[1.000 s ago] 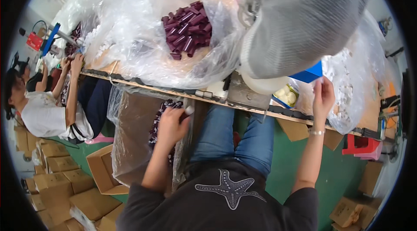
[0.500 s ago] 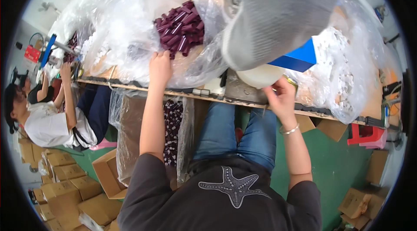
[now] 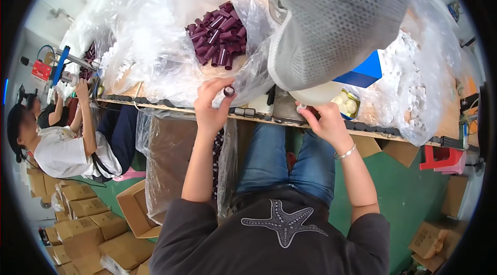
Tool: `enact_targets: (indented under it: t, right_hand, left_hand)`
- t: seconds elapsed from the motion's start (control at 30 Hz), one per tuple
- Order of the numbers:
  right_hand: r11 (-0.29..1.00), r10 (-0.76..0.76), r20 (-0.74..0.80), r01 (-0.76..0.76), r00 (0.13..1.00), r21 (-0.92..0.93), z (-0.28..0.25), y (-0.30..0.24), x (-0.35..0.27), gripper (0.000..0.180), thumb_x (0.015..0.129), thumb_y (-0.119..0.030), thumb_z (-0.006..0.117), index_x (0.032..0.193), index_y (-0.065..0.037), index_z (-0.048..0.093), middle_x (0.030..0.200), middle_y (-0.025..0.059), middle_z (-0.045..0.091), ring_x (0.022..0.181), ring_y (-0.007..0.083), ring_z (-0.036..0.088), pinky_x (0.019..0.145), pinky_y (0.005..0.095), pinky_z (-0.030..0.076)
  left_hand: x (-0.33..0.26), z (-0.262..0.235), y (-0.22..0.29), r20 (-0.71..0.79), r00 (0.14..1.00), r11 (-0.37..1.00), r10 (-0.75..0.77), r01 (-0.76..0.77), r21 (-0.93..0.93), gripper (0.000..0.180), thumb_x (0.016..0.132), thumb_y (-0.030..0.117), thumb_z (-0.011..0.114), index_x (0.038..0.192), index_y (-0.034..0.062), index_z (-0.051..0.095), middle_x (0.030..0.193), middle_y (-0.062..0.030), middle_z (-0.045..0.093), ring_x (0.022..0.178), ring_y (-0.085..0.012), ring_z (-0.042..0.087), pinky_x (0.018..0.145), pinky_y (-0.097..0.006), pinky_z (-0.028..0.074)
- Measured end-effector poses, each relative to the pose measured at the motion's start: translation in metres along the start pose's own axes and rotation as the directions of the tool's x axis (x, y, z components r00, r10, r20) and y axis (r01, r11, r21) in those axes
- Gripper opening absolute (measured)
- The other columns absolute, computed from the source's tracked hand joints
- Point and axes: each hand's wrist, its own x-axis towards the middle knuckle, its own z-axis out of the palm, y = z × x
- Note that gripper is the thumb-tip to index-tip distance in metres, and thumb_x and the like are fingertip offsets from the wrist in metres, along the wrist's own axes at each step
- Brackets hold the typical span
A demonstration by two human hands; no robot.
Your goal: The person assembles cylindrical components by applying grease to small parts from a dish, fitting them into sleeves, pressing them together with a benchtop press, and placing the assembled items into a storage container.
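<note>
My left hand [image 3: 211,109] pinches a short maroon tube [image 3: 229,91] between thumb and fingers, its round end facing up, just over the table's front edge. A heap of the same maroon tubes [image 3: 220,37] lies beyond it on see-through plastic sheeting [image 3: 155,32]. Between the thumb and fingers of my right hand [image 3: 330,124] is a small white plastic piece [image 3: 301,108]. That hand is near a pale round dish [image 3: 318,94], partly hidden behind a large grey mesh fabric [image 3: 341,21]. Close by is a small tin [image 3: 348,105] with pale round lumps in it.
A blue box [image 3: 365,70] and a spread of white plastic pieces [image 3: 406,83] lie to the right. Beneath the table's left part is a plastic-lined carton [image 3: 168,156]. At the left a person [image 3: 72,148] works beside a clamped device; cardboard boxes [image 3: 77,233] are stacked behind.
My left hand has drawn back from the heap toward me and right, now with a maroon tube. My right hand has shifted left and lower, and a white piece shows in its fingers.
</note>
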Motion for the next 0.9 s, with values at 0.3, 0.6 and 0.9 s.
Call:
enact_targets:
  t: [0.3, 0.6, 0.9]
  right_hand:
    - [0.978, -0.103, -0.049, 0.092, 0.993, -0.189, 0.008, -0.008, -0.004, 0.017, 0.081, -0.014, 0.072, 0.091, -0.002, 0.064, 0.075, 0.0160, 0.061, 0.070, 0.0353, 0.062, 0.061, 0.0437, 0.048]
    - [0.985, 0.079, -0.462, -0.141, 0.883, -0.100, -0.058, -0.005, -0.060, 0.026, 0.080, -0.005, 0.075, 0.105, -0.002, 0.069, 0.085, 0.0080, 0.067, 0.064, 0.0132, 0.057, 0.057, 0.0249, 0.047]
    - [0.723, 0.163, -0.763, -0.602, 0.626, -0.340, -0.207, 0.110, -0.112, 0.012, 0.085, -0.002, 0.065, 0.096, 0.002, 0.068, 0.082, 0.0166, 0.070, 0.064, 0.0238, 0.066, 0.060, 0.0334, 0.051]
  left_hand:
    - [-0.027, 0.058, 0.070, 0.173, 0.942, 0.780, -0.287, 0.334, -0.529, 0.034, 0.082, -0.009, 0.068, 0.112, -0.0021, 0.055, 0.109, -0.0134, 0.068, 0.095, -0.0136, 0.064, 0.089, -0.026, 0.046]
    - [-0.036, 0.114, 0.082, 0.140, 0.986, 0.979, -0.085, 0.109, -0.172, 0.025, 0.070, 0.004, 0.079, 0.092, 0.0020, 0.068, 0.087, -0.0125, 0.062, 0.079, -0.0312, 0.058, 0.070, -0.039, 0.047]
    - [-0.037, 0.116, 0.082, 0.123, 0.989, 0.977, -0.086, 0.108, -0.186, 0.028, 0.071, -0.002, 0.077, 0.097, -0.0001, 0.067, 0.083, -0.0109, 0.063, 0.078, -0.0270, 0.061, 0.067, -0.036, 0.048]
